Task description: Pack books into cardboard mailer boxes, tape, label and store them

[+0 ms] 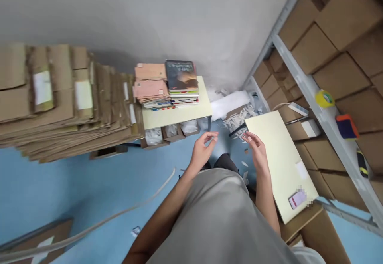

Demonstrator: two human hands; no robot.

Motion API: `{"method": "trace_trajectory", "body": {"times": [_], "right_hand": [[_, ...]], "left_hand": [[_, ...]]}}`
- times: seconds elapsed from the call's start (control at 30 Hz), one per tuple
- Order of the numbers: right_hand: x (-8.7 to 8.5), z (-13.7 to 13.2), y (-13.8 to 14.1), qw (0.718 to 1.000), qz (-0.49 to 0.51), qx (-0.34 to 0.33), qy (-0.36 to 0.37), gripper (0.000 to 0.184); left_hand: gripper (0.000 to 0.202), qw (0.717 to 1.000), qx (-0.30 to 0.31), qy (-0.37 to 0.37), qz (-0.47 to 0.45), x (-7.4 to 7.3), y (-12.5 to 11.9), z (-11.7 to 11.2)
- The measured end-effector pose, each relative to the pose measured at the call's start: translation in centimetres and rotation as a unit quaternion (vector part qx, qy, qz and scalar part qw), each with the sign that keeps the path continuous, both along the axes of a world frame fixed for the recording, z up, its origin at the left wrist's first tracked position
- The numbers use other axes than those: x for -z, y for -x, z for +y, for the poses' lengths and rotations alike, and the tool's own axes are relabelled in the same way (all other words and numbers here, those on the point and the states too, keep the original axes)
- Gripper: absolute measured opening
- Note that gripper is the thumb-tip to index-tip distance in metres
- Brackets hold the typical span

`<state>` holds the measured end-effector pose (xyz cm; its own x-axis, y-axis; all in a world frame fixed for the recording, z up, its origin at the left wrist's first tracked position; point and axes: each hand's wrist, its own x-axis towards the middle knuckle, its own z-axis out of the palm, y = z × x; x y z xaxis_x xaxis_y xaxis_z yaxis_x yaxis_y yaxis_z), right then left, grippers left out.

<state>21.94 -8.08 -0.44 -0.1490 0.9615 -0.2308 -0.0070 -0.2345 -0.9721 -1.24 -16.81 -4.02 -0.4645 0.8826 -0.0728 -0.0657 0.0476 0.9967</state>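
At mid-frame the 2 hands seem to be between grasps: the left hand (pixel 203 149) has its grip loosely curled on nothing, and the right hand (pixel 256 151) is open and empty beside the pale tabletop (pixel 279 168), so picking up the paper scraps (pixel 239 118) just above calls for a short reach.

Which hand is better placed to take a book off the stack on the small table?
Left, probably. The left hand is empty and sits just short of the small table bearing the book stack. The right hand, also empty, hovers over the edge of the other tabletop, farther to the right.
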Motion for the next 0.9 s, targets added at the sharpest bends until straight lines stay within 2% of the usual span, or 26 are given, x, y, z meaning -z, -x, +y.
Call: {"method": "trace_trajectory", "body": {"times": [0.2,0.37,0.43,0.57,0.7,0.8,0.9], "right_hand": [[0.7,6.7,11.1,0.988,0.009,-0.154,0.019,0.047],[1.7,12.3,20.2,0.97,0.013,-0.241,0.04,0.052],[1.7,14.1,23.7,0.954,0.004,-0.297,0.04,0.053],[1.7,16.7,30.1,0.91,-0.011,-0.413,-0.003,0.048],[1.9,18.7,37.2,0.87,-0.08,-0.47,-0.127,0.042],[2.4,19.4,44.1,0.805,-0.162,-0.513,-0.25,0.047],[3.6,19.3,51.2,0.728,-0.248,-0.546,-0.333,0.063]], "left_hand": [[0.034,0.992,-0.126,0.022,-0.018,0.5,8.1,1.1],[0.037,0.975,-0.218,0.035,-0.008,-0.2,14.4,4.1],[0.038,0.966,-0.256,0.039,-0.002,-0.6,16.9,5.4],[0.041,0.947,-0.318,0.041,0.002,-0.9,21.3,7.4],[0.041,0.929,-0.367,0.047,-0.013,-0.1,24.3,8.2],[0.038,0.923,-0.38,0.049,-0.037,0.8,26.1,8.3],[0.038,0.925,-0.373,0.039,-0.054,1.6,28.2,8.3]]}}
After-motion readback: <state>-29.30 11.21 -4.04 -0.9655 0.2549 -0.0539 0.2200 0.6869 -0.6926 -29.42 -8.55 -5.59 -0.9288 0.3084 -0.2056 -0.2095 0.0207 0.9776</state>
